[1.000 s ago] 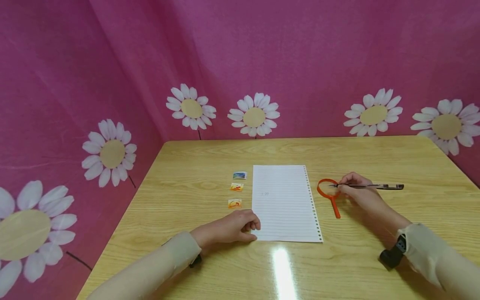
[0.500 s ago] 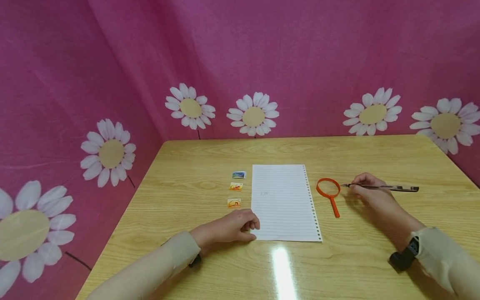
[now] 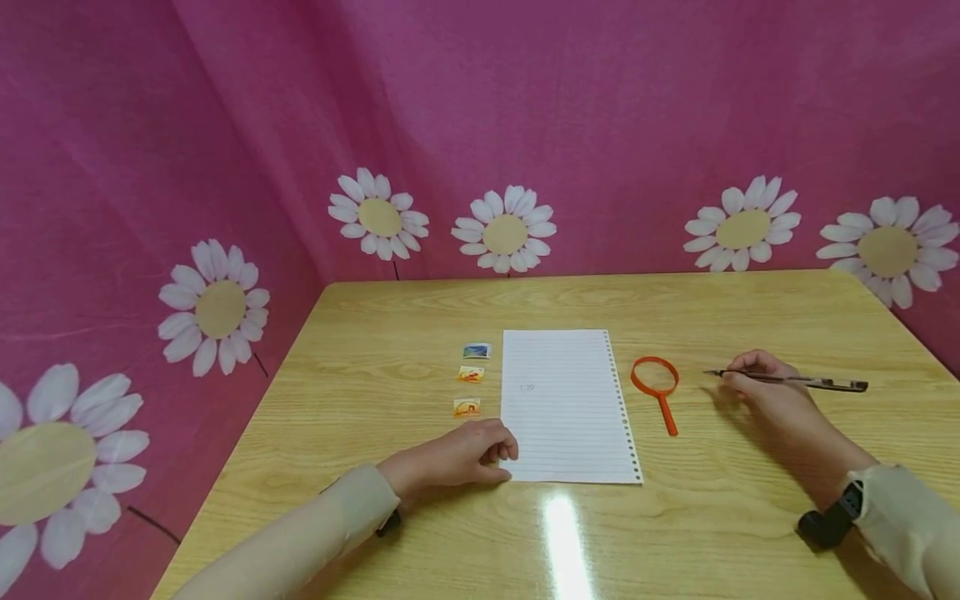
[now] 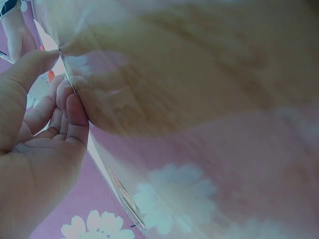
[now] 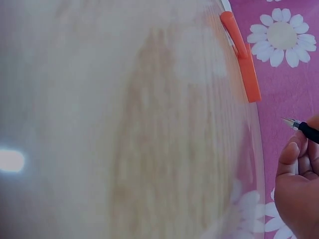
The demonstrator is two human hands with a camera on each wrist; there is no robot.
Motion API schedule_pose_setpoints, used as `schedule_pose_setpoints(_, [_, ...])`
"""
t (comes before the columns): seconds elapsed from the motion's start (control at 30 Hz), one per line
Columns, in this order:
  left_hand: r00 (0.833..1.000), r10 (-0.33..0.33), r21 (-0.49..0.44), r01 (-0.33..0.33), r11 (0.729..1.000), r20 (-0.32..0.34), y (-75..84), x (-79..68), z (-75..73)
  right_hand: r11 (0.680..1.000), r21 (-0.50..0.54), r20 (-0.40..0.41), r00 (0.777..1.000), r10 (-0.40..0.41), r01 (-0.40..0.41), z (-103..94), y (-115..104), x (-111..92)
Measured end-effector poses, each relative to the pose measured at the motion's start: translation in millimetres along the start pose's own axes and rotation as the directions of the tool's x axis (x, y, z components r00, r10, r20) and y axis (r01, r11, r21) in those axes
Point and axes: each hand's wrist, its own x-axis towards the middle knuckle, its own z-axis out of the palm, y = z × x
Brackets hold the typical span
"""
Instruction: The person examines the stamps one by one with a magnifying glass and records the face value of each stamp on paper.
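My right hand (image 3: 780, 402) pinches a black pen (image 3: 834, 384) above the table, its tip pointing left. In the right wrist view the metal pen tip (image 5: 290, 122) sticks out past the fingers. Left of that hand lies an orange magnifying glass (image 3: 667, 415), apart from it. A sheet of lined paper (image 3: 566, 433) with small faint writing lies in the middle. My left hand (image 3: 467, 452) rests at the sheet's lower left edge, fingers loosely curled. Beyond it sit three small stamp-like pictures, one blue (image 3: 477, 352) and two yellow-orange (image 3: 471, 375).
Everything lies on a wood-grain table (image 3: 375, 350) with a glossy surface and a bright reflection near its front. A pink curtain (image 3: 615, 125) printed with daisies stands behind and to the left. Each wrist wears a black device (image 3: 828, 521).
My right hand has moved right with the pen, away from the magnifying glass, whose lens the pen tip overlapped before. The left hand has stayed on the paper's edge.
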Motion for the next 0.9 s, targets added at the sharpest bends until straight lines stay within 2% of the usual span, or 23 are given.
schedule_pose_setpoints(0.17, [1.0, 0.01, 0.008, -0.01, 1.0, -0.004, 0.1, -0.7, -0.2, 0.998, -0.054, 0.019, 1.0, -0.024, 0.025, -2.2, -1.5, 0.6])
schedule_pose_setpoints(0.37, [1.0, 0.015, -0.005, -0.015, 1.0, 0.0, -0.6, -0.1, 0.5, 0.985, -0.142, 0.136, 0.988, -0.077, 0.096, -5.7, -4.6, 2.1])
schedule_pose_setpoints(0.5, [1.0, 0.008, -0.012, -0.008, 1.0, 0.001, -0.5, -0.1, 1.0, 0.95, -0.284, 0.156, 0.984, -0.09, 0.132, -5.6, -6.2, 3.4])
schedule_pose_setpoints(0.63, [1.0, -0.002, -0.015, 0.002, 1.0, 0.002, 0.1, 0.0, 1.2, 0.915, -0.384, 0.146, 0.986, -0.076, 0.127, -4.1, -6.3, 4.0])
schedule_pose_setpoints(0.9, [1.0, -0.008, -0.013, 0.008, 1.0, 0.001, 0.4, 0.6, 1.7, 0.934, -0.327, 0.15, 0.984, -0.097, 0.142, -3.4, -3.2, 3.8])
